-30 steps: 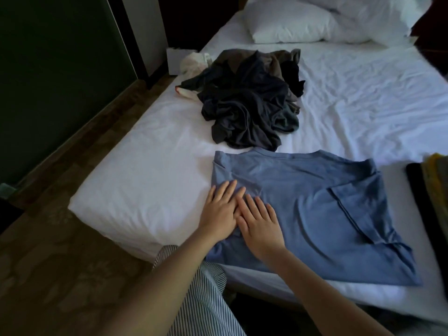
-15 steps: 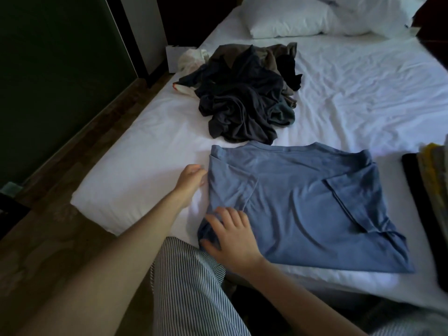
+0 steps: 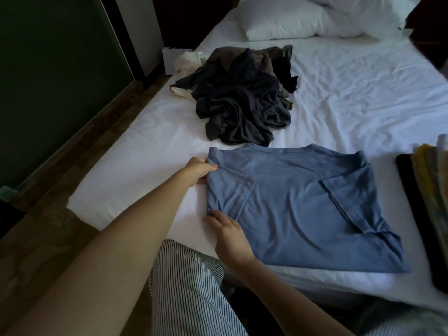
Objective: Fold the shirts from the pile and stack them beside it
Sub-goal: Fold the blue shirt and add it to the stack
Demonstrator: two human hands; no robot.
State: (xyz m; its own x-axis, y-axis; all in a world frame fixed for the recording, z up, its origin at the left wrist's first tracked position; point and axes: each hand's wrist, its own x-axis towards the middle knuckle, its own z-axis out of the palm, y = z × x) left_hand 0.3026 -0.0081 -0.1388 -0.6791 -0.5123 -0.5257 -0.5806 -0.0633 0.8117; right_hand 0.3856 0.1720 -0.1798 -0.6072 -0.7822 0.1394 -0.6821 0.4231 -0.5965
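Pinching the left edge of the blue shirt (image 3: 303, 202), far corner in the curled left hand (image 3: 198, 172) and near corner in the right hand (image 3: 228, 232), flat on the bed (image 3: 145, 166) between pile (image 3: 242, 98) and stack (image 3: 426, 190), risking tucked sleeves spilling open if lifted unevenly.

The shirt (image 3: 303, 202) lies on the bed (image 3: 351, 93) in front of me, near its front edge. Behind it, right up against its far edge, sits the pile (image 3: 237, 105), toward the bed's left side. The pillows (image 3: 286, 20) lie farther back. The stack (image 3: 431, 190) sits right of the shirt, apart from it. My left hand (image 3: 197, 172) pinches the shirt's far left corner, my right hand (image 3: 230, 236) its near left corner.
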